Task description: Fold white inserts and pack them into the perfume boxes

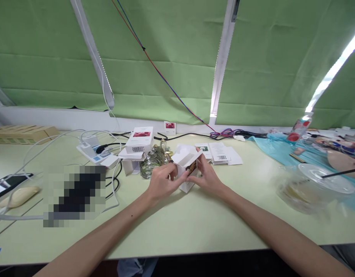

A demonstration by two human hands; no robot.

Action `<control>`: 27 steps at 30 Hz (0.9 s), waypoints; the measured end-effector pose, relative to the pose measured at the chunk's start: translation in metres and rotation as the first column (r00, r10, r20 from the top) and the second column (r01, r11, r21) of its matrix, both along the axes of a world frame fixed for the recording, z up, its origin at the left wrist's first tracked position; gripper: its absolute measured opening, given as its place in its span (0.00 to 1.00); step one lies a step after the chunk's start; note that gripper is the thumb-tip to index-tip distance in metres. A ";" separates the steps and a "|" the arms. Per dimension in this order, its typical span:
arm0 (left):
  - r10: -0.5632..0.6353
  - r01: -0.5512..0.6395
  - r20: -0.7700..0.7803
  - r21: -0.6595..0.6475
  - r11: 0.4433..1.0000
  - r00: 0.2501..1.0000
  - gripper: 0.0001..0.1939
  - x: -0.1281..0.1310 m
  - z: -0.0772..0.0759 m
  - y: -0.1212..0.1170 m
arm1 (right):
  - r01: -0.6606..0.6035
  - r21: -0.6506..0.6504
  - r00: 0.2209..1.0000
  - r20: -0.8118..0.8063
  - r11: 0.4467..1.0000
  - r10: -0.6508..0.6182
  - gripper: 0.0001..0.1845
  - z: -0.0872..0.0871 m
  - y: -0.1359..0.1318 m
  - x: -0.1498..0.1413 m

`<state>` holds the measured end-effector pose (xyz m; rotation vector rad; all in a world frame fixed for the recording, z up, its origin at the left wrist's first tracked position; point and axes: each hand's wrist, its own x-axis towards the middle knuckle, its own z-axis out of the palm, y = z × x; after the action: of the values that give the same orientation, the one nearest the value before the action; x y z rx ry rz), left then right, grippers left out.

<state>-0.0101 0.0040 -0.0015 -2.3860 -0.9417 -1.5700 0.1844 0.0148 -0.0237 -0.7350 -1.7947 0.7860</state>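
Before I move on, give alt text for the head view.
Left hand and right hand hold an open white box at a table. Glass-like items and a printed box sit beyond; a lidded container is at right.

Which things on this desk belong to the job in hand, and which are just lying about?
Job:
- open white box, in left hand and right hand
- likely glassware and red-pictured carton nearby

Lying about:
- phone
- power strip
- lidded plastic container
- bottle with red marks

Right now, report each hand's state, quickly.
Left hand: closed, fingers curled, gripping the small white cardboard box.
Right hand: closed on the same box from the other side.
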 end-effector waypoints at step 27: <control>0.007 -0.008 0.030 0.058 0.998 1.000 0.22 0.005 0.002 -0.004 | 0.918 -0.122 0.360 0.652 0.377 -0.667 0.45 0.008 0.070 0.121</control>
<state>-0.0048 0.0004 0.0004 -2.3239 -0.8967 -1.6117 0.3056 0.0844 -0.0153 -2.1815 -1.2871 0.2826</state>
